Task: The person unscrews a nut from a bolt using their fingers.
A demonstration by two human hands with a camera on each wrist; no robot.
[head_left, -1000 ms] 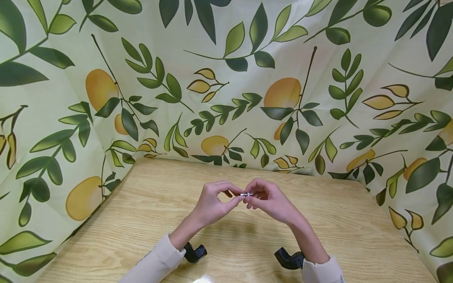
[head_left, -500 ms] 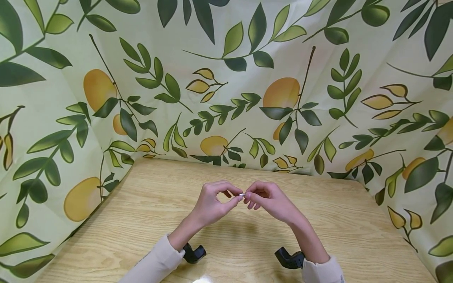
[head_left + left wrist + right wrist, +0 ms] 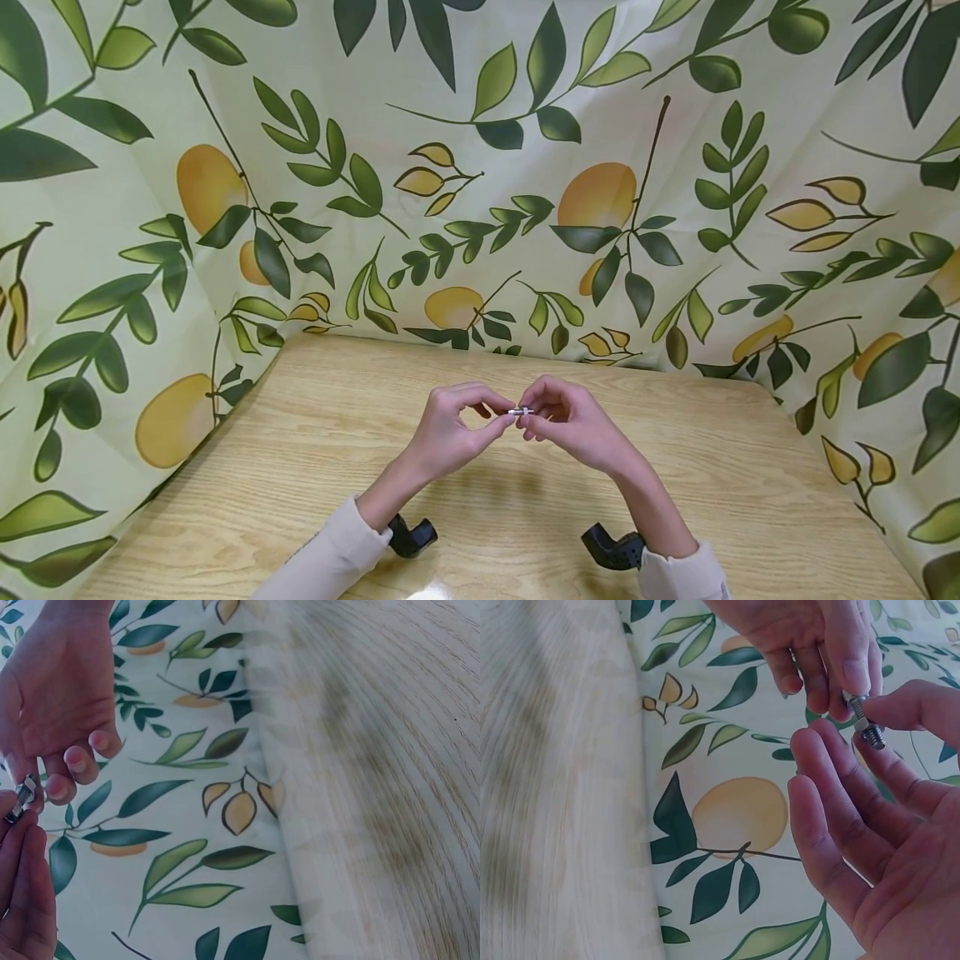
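Note:
In the head view my left hand [image 3: 456,427] and right hand [image 3: 576,421] meet fingertip to fingertip above the wooden table [image 3: 360,392]. Between them lies a small silver bolt [image 3: 517,412], roughly level. My left thumb and forefinger pinch its left end, hiding that part. A metal nut [image 3: 862,723] sits on the shank, with bare thread [image 3: 874,737] past it in the right wrist view. My right thumb and forefinger hold the bolt from either side at the nut, while the other right fingers stay spread loosely. Part of the bolt also shows in the left wrist view.
A cloth printed with leaves and oranges [image 3: 480,192] hangs behind the table and along both sides. A black wrist mount [image 3: 412,537] sits by the left cuff, and another black mount [image 3: 613,550] by the right one.
The right fingertips closed over the nut half a second ago and have since parted slightly, uncovering the bolt's right end again. The left hand keeps its pinch and place.

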